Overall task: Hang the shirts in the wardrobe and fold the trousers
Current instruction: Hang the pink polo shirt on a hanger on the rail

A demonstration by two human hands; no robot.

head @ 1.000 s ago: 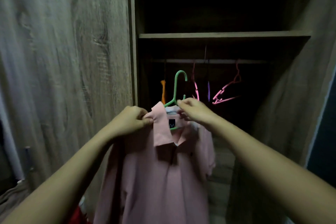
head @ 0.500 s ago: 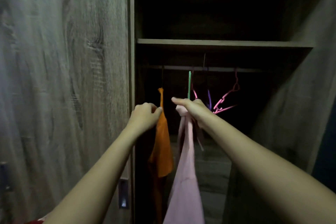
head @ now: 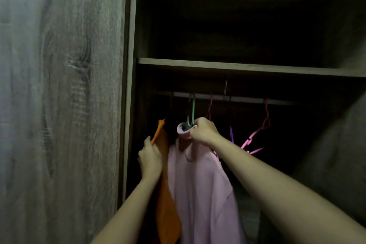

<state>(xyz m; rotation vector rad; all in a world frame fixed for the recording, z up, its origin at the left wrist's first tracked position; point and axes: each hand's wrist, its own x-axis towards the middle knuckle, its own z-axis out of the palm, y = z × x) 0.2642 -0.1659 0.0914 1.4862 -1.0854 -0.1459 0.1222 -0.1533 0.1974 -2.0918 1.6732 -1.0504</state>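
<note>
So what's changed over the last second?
The pink shirt turned sideways and went up; its green hanger now meets the rail. The left hand let go of the collar and now touches the orange shirt. The right hand kept its grip at the collar. The empty hangers stayed put.

Both bare arms are extended forward and upward. The right hand [head: 204, 131] is held higher, its fingers curled and pinched on the collar of the pink shirt [head: 198, 184]. The left hand [head: 150, 160] is seen lower, back to the camera, fingers pointing up against the orange shirt [head: 166, 204].
</note>
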